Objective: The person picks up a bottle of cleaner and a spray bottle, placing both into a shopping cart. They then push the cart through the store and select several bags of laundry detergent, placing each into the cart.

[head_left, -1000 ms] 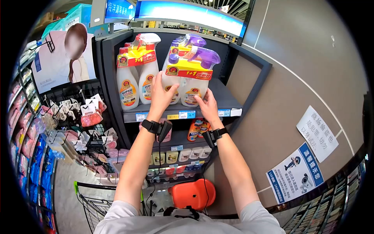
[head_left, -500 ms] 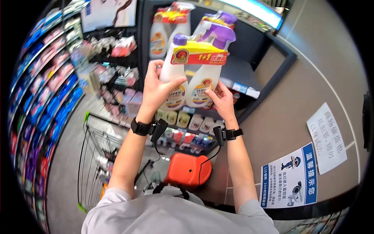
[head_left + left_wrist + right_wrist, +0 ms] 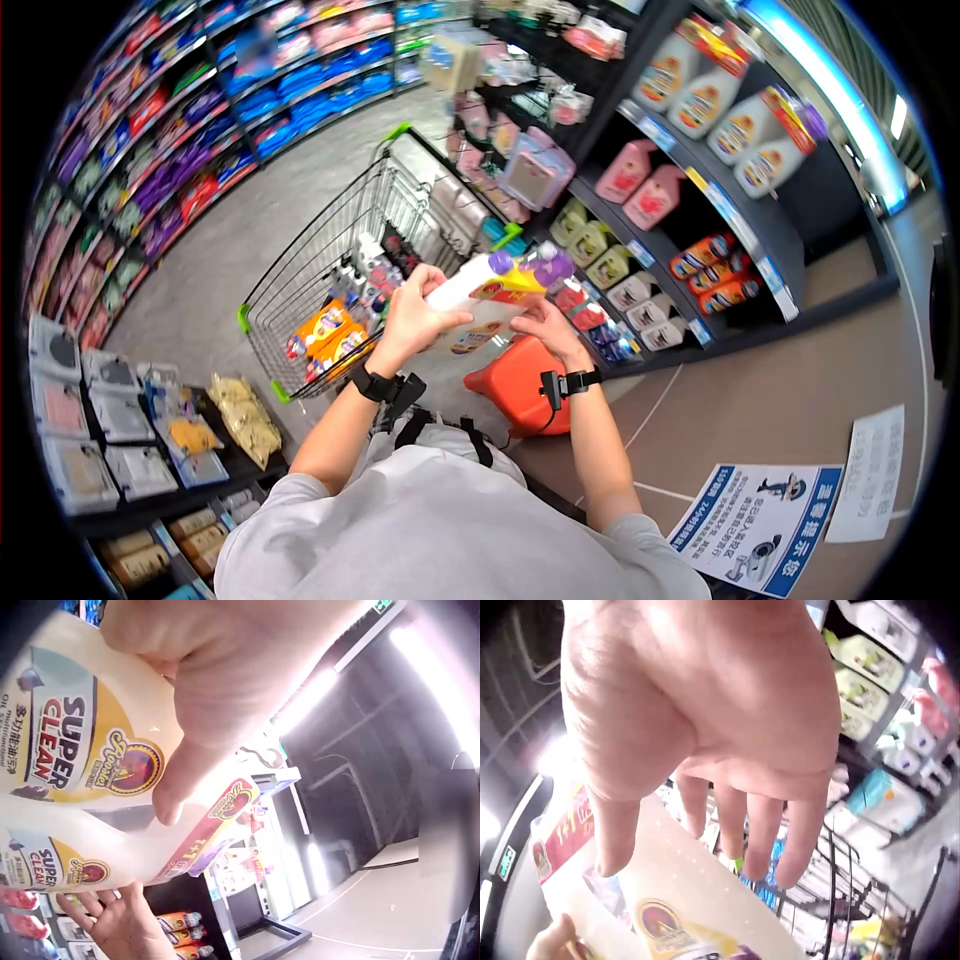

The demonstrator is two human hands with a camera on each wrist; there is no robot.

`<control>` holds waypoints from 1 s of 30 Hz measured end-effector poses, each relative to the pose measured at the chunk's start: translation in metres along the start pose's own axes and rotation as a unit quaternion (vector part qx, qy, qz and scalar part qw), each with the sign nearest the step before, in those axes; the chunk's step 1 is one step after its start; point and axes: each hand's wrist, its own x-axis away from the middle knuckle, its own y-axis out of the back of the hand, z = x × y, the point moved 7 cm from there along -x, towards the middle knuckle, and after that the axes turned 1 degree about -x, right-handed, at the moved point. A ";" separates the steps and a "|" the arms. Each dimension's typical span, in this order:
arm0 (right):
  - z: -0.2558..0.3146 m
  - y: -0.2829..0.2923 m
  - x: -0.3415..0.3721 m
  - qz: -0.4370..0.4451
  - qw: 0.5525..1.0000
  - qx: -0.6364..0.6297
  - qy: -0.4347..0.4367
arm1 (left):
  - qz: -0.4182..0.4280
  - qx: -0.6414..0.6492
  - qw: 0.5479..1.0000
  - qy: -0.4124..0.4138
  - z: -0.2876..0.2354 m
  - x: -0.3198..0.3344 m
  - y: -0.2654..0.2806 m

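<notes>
1. The wire trolley (image 3: pixel 262 350) stands left of the hands with orange packets (image 3: pixel 328 332) inside, their print too small to read. Its rim looks close enough to snag a low-hanging base, so some clearance seems wise.
2. The left hand (image 3: pixel 410 318) grips one bottle, fingers curled round its side and thumb pressed across the front. That looks like the main hold; keeping it on firm plastic should serve better than relying on the cardboard band.
3. The two-bottle spray pack (image 3: pixel 488 308) is in mid-air between the hands, tilted, purple tops (image 3: pixel 545 265) towards the upper right. Both bottles probably need support, lest one swing on the band; nothing should squeeze the triggers.
4. In the left wrist view its label (image 3: pixel 71 742) reads "SUPER CLEAN", "Rooster" and "多功能油污净", with "multifunctional" in small print; the red band (image 3: pixel 214 829) shows "1+1".
5. The right hand (image 3: pixel 552 330) steadies the other side: thumb touching the pack, fingers fairly straight and slightly spread. Whether those fingers touch its back, I cannot tell. Wrapping them round would probably secure that bottle.
6. On the shelf unit at right, purple-topped bottles (image 3: pixel 765 155) carry similar labels, too small to read.
7. At far right, a blue-and-white notice (image 3: pixel 765 525) reads "温馨提示您"; the white sheet (image 3: pixel 868 475) beside it is illegible.
</notes>
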 end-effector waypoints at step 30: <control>-0.125 -0.413 -0.249 0.192 0.958 0.214 0.000 | -0.407 0.165 0.860 0.258 0.290 0.155 0.339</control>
